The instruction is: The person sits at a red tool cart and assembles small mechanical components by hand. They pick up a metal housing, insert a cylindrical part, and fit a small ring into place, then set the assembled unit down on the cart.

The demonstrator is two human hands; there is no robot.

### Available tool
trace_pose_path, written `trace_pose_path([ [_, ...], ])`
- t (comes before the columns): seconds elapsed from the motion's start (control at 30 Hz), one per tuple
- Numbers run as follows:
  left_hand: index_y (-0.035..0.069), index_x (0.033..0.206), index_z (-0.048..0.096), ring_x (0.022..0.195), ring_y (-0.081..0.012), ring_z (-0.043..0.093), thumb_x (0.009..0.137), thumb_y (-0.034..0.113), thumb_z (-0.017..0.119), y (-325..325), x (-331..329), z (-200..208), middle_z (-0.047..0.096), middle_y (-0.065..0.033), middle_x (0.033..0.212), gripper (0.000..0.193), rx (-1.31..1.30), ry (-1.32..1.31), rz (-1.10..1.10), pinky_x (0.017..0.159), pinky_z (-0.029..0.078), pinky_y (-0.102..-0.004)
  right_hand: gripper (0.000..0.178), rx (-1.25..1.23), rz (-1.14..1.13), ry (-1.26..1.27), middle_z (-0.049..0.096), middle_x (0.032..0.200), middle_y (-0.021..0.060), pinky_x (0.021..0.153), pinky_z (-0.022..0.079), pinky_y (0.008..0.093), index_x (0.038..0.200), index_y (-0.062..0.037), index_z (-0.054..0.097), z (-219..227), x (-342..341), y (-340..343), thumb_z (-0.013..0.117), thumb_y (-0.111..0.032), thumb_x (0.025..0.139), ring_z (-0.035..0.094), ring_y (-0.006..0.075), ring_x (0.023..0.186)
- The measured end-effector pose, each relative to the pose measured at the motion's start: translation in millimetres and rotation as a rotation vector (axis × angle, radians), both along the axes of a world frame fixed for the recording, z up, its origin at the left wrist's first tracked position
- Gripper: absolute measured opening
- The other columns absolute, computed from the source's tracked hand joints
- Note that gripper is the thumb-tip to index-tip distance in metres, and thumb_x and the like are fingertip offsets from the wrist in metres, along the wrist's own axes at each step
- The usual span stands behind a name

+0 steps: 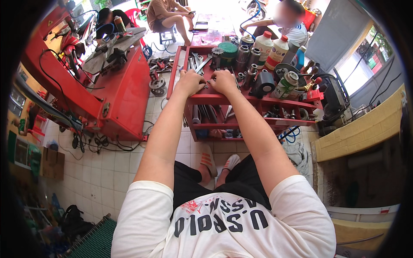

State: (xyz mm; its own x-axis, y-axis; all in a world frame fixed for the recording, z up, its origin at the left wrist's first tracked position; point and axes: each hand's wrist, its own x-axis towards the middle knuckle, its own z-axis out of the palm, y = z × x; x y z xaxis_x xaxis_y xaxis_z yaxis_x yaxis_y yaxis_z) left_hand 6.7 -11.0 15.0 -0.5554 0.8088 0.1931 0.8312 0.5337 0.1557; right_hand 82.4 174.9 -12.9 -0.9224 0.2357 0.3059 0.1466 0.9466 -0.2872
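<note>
Both my arms reach over the top tray of a red tool cart. My left hand is low over the tray's left part, its fingers curled in. Just beyond it lie several metal wrenches, one slanting up to the right. My right hand is beside it, thumb and fingers drawn together. Between the two hands are small metal pieces, too small to name. What either hand grips is hidden by the fingers. A dark green round tub stands beyond my right hand, with a toothed metal part beside it.
Right of my hands the cart holds metal cans, white bottles with red caps and a green-white spray can. Lower shelves carry more tools. A red machine stands left, cables on the floor. Other people sit beyond the cart.
</note>
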Motion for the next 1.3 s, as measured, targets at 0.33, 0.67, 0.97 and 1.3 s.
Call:
trace_pose_path([
  [0.33,0.023,0.11,0.083,0.125,-0.0205,0.06,0.089,0.032,0.08,1.1,-1.0,-6.2,0.077,0.0034,0.113,0.023,0.098,0.083,-0.055,0.109,0.034,-0.0534,0.038,0.042,-0.158,-0.074,0.074,0.121,0.0101,0.102,0.052,0.0512,0.114,-0.013,0.078,2.7,5.3,-3.3,0.078,-0.038,0.085,0.064,0.0316,0.123],
  [0.67,0.026,0.106,0.086,0.122,-0.0208,0.061,0.086,0.034,0.082,0.2,-6.0,-6.3,0.077,0.0023,0.111,0.022,0.013,0.053,-0.083,0.108,0.036,-0.0517,0.035,0.082,-0.12,-0.047,0.075,0.115,0.0095,0.098,0.054,0.0506,0.104,-0.0151,0.08,2.2,6.7,-3.7,0.081,-0.04,0.08,0.065,0.0322,0.117],
  [0.97,0.024,0.104,0.087,0.12,-0.0212,0.061,0.085,0.034,0.08,0.1,-3.9,-4.0,0.078,0.0011,0.11,0.023,-0.029,0.079,-0.046,0.106,0.038,-0.0483,0.037,0.058,-0.107,-0.119,0.075,0.119,0.0092,0.101,0.053,0.0507,0.108,-0.0136,0.08,5.9,9.1,-5.3,0.082,-0.04,0.082,0.064,0.0318,0.121],
  [1.3,0.031,0.103,0.087,0.12,-0.0218,0.062,0.084,0.035,0.082,1.7,-6.4,-5.0,0.079,0.003,0.105,0.02,-0.066,0.059,-0.031,0.11,0.037,-0.0532,0.035,0.042,-0.106,-0.133,0.076,0.115,0.009,0.1,0.052,0.0509,0.106,-0.0136,0.08,4.4,7.3,-4.2,0.081,-0.039,0.082,0.065,0.0315,0.119],
])
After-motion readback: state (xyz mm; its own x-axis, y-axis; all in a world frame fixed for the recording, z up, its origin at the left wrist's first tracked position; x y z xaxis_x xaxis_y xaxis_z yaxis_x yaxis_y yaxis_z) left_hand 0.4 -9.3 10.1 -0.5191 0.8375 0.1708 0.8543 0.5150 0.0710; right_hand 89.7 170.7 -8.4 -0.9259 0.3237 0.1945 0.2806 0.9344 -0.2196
